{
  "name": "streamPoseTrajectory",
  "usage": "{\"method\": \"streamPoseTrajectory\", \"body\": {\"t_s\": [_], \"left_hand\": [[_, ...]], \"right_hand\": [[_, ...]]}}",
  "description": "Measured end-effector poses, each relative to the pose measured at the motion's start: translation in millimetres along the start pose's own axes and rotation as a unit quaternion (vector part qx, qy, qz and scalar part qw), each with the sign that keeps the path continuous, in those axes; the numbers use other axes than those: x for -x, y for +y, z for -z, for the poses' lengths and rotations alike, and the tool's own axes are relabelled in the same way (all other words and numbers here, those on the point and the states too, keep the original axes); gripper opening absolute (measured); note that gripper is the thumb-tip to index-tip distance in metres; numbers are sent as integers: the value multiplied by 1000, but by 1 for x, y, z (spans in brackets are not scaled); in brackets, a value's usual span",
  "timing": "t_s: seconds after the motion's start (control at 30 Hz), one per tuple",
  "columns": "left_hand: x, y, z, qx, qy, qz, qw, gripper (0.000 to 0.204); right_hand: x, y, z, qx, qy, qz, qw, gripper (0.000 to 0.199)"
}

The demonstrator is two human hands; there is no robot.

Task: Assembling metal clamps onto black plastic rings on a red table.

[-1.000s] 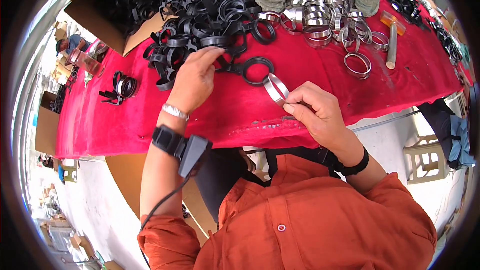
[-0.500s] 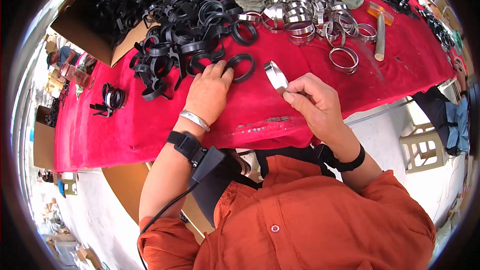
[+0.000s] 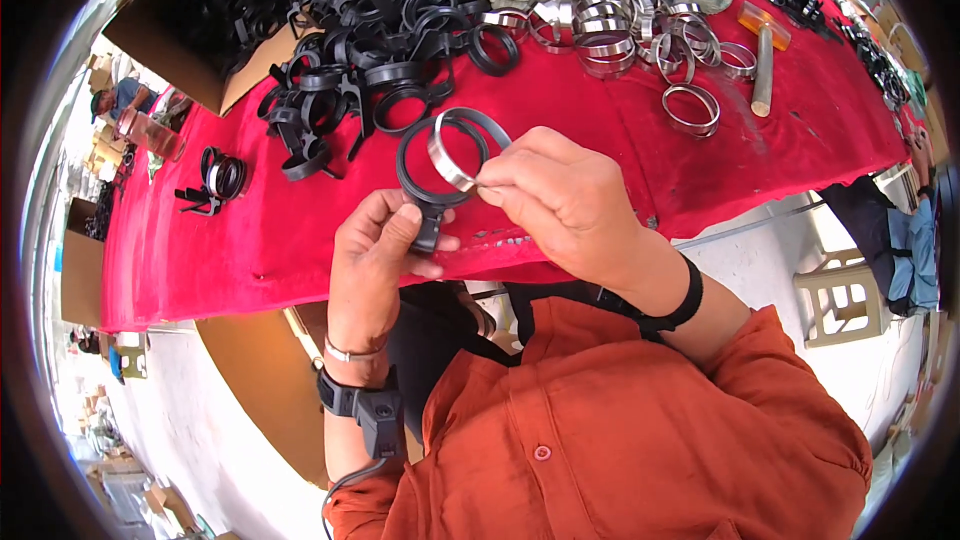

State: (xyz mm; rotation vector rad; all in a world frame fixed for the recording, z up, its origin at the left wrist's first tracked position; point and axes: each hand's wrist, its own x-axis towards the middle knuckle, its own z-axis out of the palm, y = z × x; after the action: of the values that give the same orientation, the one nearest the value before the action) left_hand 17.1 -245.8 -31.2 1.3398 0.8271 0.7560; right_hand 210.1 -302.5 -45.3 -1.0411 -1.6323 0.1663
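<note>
My left hand (image 3: 375, 240) is closed on the short stem of a black plastic ring (image 3: 404, 172), holding it upright over the front edge of the red cloth. Between the thumb and fingers of my right hand (image 3: 560, 198) is a shiny metal ring (image 3: 452, 169). The metal ring is tilted and overlaps the black ring's opening in view; whether the two touch I cannot tell. Beyond my hands lies a heap of black plastic rings (image 3: 400, 75) with stems. To its right is a pile of metal rings (image 3: 605, 25).
A hammer (image 3: 763, 70) with an orange head lies right of the metal rings. Several stacked black rings (image 3: 225, 178) sit at the left. A cardboard box (image 3: 165, 50) stands at the far left, and a plastic stool (image 3: 840, 305) is on the floor at right.
My left hand has taken a black ring from the heap's near edge and drawn it toward me. My right hand has moved left, bringing the metal ring to the black one.
</note>
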Motion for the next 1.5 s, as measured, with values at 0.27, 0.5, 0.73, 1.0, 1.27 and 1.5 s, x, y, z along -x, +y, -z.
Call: {"method": "streamPoseTrajectory", "body": {"t_s": [0.27, 0.5, 0.73, 1.0, 1.27, 1.5], "left_hand": [[24, -21, -10, 89, 24, -26, 995, 18], [27, -22, -16, 81, 41, -49, 995, 18], [30, -23, -19, 24, 103, -55, 993, 20], [37, -10, -20, 13, 67, -22, 997, 28], [39, -10, -27, 90, -8, 5, 996, 27], [38, -19, -20, 94, 62, -12, 994, 28]], "right_hand": [[1, -12, -23, 66, -46, 63, 995, 16], [4, -12, -31, 81, -28, 75, 994, 13], [10, -23, -39, 92, -55, 61, 992, 12], [-17, -7, -9, 46, 51, -44, 997, 21], [-13, -2, -11, -210, -80, -267, 937, 28], [-3, 2, -5, -442, -119, -372, 807, 31]]}}
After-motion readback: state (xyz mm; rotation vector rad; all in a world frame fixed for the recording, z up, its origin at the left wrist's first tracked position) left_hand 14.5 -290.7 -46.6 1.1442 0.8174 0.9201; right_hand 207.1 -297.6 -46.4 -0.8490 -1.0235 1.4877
